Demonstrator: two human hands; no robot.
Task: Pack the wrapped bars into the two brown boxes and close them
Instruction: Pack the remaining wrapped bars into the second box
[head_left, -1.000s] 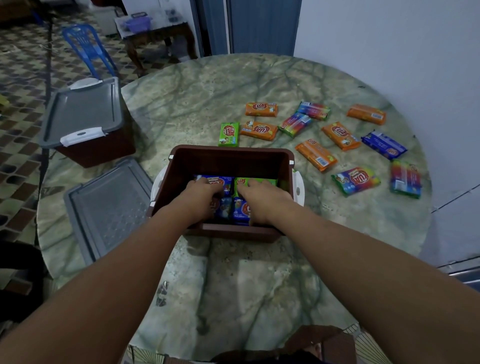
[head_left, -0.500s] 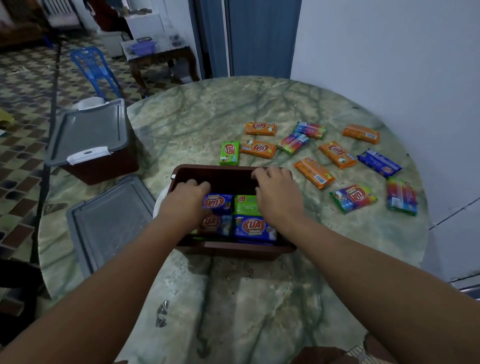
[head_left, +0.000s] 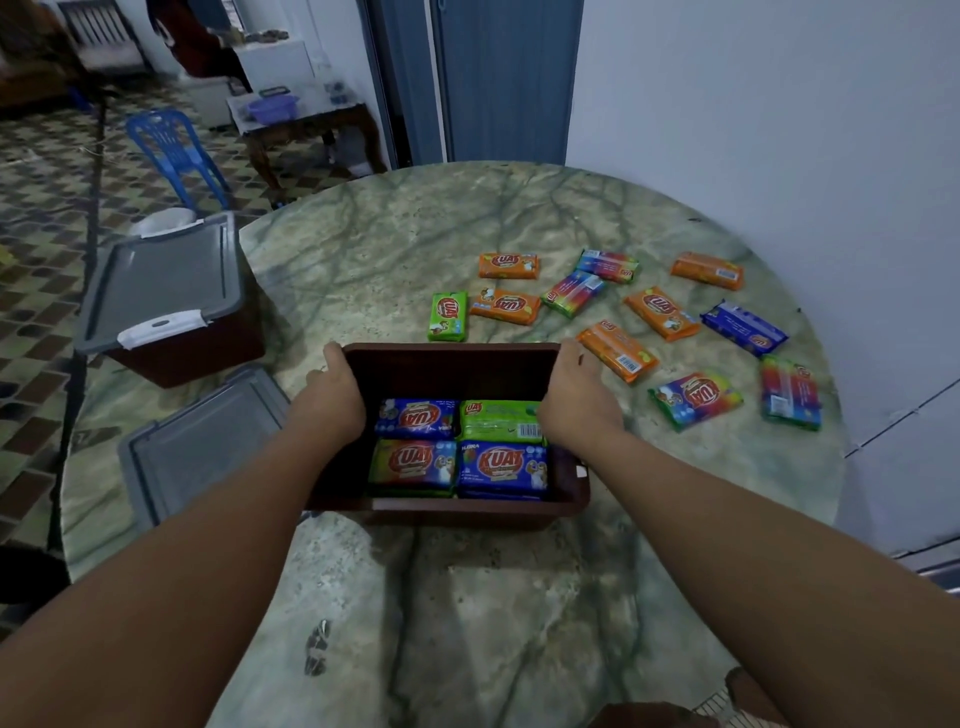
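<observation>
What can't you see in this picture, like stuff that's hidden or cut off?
All in the head view:
- What is inside the closed brown box: its grey lid covers it.
- Any bars under the four showing in the open brown box: the top layer hides them.
- Fingertips of the left hand and right hand: curled over the box's sides.
- The table's near edge: cut off by the frame's bottom.

There is just one camera, worn on the person's head. It looks forward and down, close over the round marble table (head_left: 363, 270). Both bare arms reach out from the bottom corners. Farther back it sees a blue door (head_left: 506, 78) and tiled floor (head_left: 47, 249).
</observation>
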